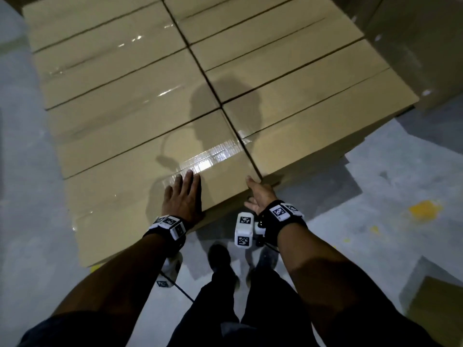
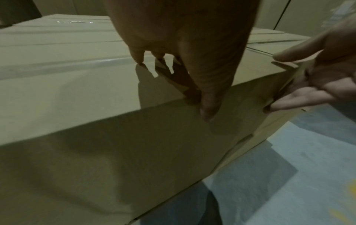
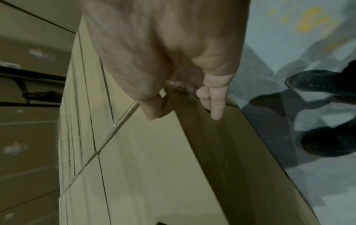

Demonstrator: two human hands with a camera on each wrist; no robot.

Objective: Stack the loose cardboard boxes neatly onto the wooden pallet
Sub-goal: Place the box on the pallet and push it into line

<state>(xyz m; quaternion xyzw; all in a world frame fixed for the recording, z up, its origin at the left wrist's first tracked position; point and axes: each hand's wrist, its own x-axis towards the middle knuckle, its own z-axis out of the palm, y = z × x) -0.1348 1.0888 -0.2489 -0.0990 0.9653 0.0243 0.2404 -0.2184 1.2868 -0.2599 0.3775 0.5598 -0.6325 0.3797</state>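
Now my left hand [image 1: 181, 196] lies flat on the nearest box [image 1: 140, 186], my right hand [image 1: 259, 194] spread at its corner; I should nudge gently till edges line up

Matt cardboard boxes [image 1: 140, 186], glossy tape [image 1: 210, 159]

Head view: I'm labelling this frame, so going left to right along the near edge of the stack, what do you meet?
Nearest cardboard box → left hand flat on its top → right hand at the box's right corner → yellow paint patch on the floor.
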